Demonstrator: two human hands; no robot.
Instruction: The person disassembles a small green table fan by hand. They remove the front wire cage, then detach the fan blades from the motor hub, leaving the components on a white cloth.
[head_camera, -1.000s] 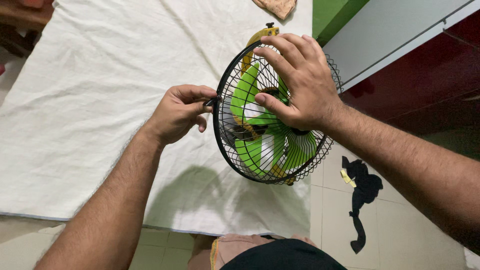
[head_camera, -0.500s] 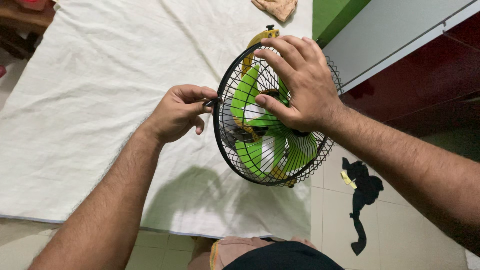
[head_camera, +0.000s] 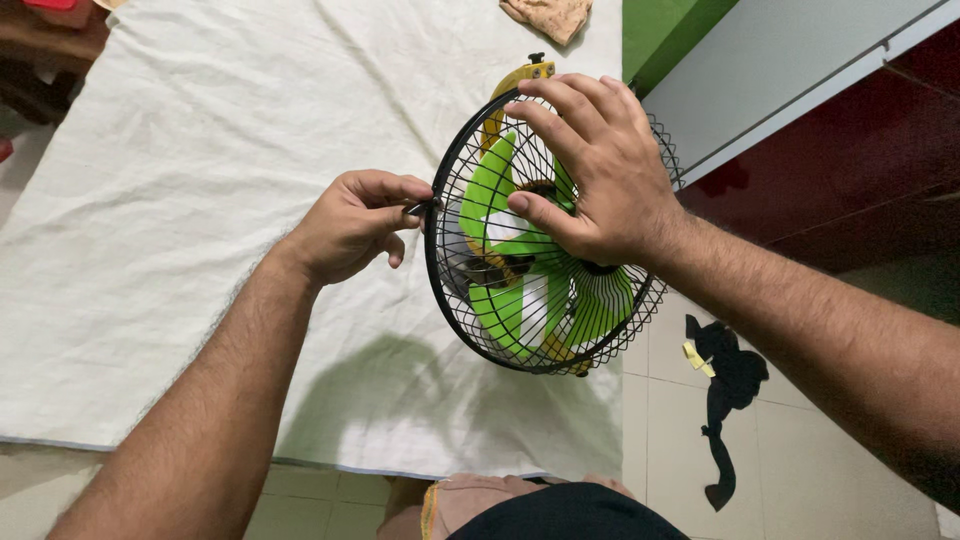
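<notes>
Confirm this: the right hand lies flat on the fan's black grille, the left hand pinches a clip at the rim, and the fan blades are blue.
Wrong on one point: the blades are green, not blue, as the head view shows. The rest stands: the right hand lies flat on the black grille, and the left hand pinches a clip at the rim.

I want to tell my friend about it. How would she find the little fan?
Look at the big white cloth spread out flat. At its right edge stands a small fan, with the right hand pressed on its front and the left hand pinching its rim. Only it has bright green blades inside a round black wire cage.
</notes>
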